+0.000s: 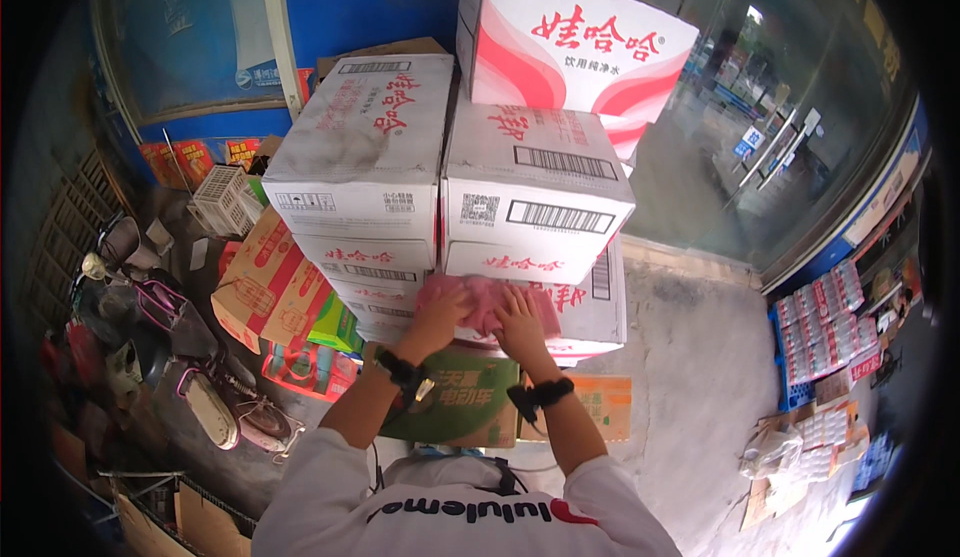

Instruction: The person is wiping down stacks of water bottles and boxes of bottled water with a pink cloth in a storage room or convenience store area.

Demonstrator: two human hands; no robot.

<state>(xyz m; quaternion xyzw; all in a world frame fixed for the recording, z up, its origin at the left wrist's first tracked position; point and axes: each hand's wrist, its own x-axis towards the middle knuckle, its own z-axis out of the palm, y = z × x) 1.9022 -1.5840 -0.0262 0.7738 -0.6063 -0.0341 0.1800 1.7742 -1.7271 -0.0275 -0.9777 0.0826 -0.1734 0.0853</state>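
A crumpled pink cloth (482, 304) lies bunched against the front of the stacked white cartons, low on the pile. My left hand (446, 309) grips its left part, with the fingers curled into the fabric. On its right part, my right hand (520, 323) presses and holds the cloth, fingers bent over it. Just above both hands sits a white carton (560, 182) with red print and a barcode. To its left stands another white carton (350, 197), with dark smudges on top. A dark band circles each of my wrists.
A larger white-and-red carton (580, 42) tops the pile at the back. Below my hands is a green carton (460, 397). Orange boxes (270, 277) and a bicycle (200, 357) crowd the left. Bottle packs (825, 322) stand right, near a glass door (760, 107).
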